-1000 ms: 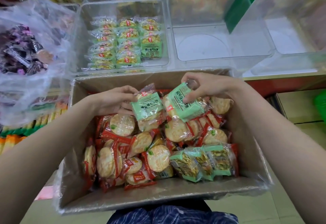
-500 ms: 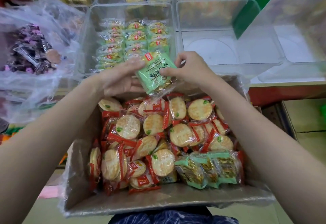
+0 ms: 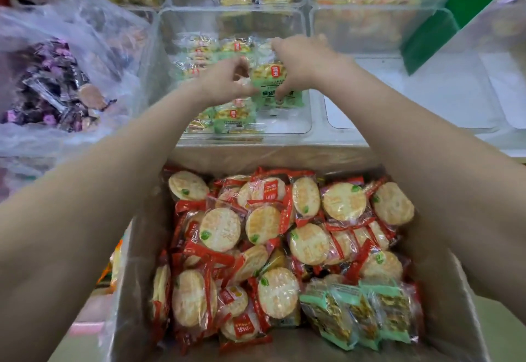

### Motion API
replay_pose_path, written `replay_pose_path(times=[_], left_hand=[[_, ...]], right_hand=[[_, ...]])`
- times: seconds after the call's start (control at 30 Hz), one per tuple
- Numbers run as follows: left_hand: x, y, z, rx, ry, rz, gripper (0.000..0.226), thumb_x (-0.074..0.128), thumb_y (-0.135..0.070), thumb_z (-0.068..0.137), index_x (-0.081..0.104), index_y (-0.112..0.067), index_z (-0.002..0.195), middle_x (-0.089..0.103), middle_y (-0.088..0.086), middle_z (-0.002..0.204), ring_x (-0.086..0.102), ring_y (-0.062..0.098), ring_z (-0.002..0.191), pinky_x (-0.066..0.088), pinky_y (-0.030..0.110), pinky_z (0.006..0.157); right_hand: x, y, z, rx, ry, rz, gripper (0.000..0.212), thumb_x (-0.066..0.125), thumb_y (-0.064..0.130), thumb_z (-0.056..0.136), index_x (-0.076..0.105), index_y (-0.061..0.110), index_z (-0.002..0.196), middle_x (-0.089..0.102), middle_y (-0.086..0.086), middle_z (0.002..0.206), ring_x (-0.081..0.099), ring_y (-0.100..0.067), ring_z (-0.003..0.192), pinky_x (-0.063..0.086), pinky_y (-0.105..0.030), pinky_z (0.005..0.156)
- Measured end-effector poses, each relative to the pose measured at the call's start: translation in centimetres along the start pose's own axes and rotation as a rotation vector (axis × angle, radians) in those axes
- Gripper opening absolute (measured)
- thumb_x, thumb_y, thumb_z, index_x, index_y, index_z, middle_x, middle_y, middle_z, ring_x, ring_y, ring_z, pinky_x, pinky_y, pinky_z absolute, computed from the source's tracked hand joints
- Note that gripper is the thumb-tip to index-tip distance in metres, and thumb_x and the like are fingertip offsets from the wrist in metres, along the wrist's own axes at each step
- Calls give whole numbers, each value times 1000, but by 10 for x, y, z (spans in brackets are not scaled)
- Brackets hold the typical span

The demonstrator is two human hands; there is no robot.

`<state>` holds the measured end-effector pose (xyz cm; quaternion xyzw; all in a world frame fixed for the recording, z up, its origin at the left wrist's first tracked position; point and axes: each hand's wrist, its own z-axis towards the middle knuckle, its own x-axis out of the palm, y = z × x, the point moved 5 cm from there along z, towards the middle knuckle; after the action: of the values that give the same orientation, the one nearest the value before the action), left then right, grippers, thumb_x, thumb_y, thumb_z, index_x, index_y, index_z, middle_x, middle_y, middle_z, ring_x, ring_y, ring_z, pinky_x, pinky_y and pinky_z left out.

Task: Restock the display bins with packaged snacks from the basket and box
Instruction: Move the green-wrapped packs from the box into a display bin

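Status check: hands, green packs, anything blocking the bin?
Both hands, left and right, gripping green packs over the clear bin. Packs not released yet. Bin part full, nothing blocking. More green packs left in the box.

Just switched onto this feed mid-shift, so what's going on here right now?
A person is restocking a clear display bin with green snack packets. Both hands are inside the bin: the left hand and the right hand hold the packets between them, over the rows of matching packets already there. In front of the person, the cardboard box is full of red-wrapped rice crackers, with a few more green packets at its near right corner.
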<state>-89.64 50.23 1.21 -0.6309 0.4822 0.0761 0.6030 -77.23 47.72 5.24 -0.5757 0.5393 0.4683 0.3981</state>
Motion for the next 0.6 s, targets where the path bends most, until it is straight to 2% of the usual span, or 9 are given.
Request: replay_pose_path(times=[0.07, 0.17, 0.23, 0.33, 0.43, 0.5, 0.6], left_hand=[[16, 9, 5, 29, 26, 255, 47, 62, -21, 88, 46, -5, 128, 52, 13, 131, 49, 27, 119, 38, 31, 96], [40, 26, 10, 58, 120, 549, 55, 63, -25, 86, 41, -1, 131, 46, 20, 131, 43, 32, 120, 36, 37, 97], [44, 37, 11, 70, 131, 671, 56, 64, -15, 84, 37, -3, 133, 42, 19, 132, 38, 34, 123, 35, 41, 100], [39, 47, 10, 79, 90, 671, 52, 59, 5, 78, 42, -10, 125, 40, 12, 131, 36, 30, 124, 40, 38, 97], [37, 50, 11, 96, 75, 678, 51, 55, 10, 77, 44, -12, 121, 39, 9, 131, 36, 26, 123, 39, 35, 96], [38, 51, 12, 94, 73, 674, 49, 51, 13, 78, 44, -13, 118, 38, 9, 131, 35, 26, 123, 39, 34, 95], [38, 50, 15, 60, 86, 656, 45, 51, 12, 78, 45, -13, 115, 38, 9, 133, 34, 26, 125, 39, 36, 97]], right_hand=[[13, 3, 13, 55, 38, -78, 77, 77, 36, 75, 37, 11, 136, 55, -9, 124, 50, -30, 117, 31, -47, 101], [33, 9, 30, 94, 79, -224, 40, 70, 21, 83, 54, 12, 118, 57, -8, 120, 50, -30, 116, 27, -48, 104], [46, 9, 35, 102, 76, -264, 27, 66, 17, 85, 56, 13, 109, 58, -8, 118, 51, -29, 113, 28, -46, 103], [68, 7, 36, 108, 58, -276, 39, 57, 15, 89, 46, 10, 126, 47, -13, 132, 42, -31, 125, 25, -46, 105], [90, 7, 38, 91, 26, -346, 52, 53, 18, 91, 33, 8, 138, 34, -16, 143, 31, -32, 133, 23, -47, 107], [98, 4, 41, 90, -13, -386, 62, 55, 26, 90, 25, 7, 142, 29, -16, 146, 25, -33, 136, 21, -49, 108], [106, 0, 43, 127, 24, -521, 84, 57, 41, 89, 8, 8, 148, 15, -15, 153, 12, -35, 142, 13, -56, 111]])
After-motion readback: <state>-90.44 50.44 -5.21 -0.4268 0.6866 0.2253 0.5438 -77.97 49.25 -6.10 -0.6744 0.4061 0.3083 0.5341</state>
